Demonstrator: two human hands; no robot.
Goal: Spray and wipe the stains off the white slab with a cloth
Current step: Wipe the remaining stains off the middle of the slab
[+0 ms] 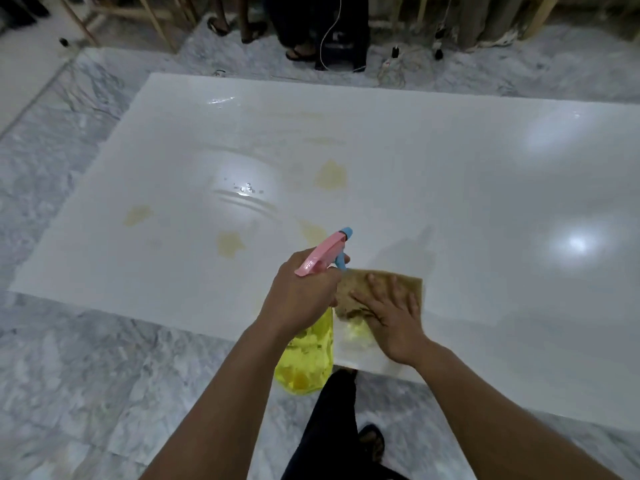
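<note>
Several yellowish stains point(330, 174) remain on the white slab point(450, 188) on the floor, while the left hand point(301, 292) grips the spray bottle point(308, 348) and the right hand point(391, 317) presses the brown cloth point(377, 289) flat, so most wiping seems left.

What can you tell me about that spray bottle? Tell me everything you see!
The spray bottle has a see-through yellow body with yellow liquid inside, a pink sprayer top and a blue nozzle and trigger. The left hand grips its neck, holding it tilted over the white slab's near edge, nozzle aimed toward the stains.
</note>
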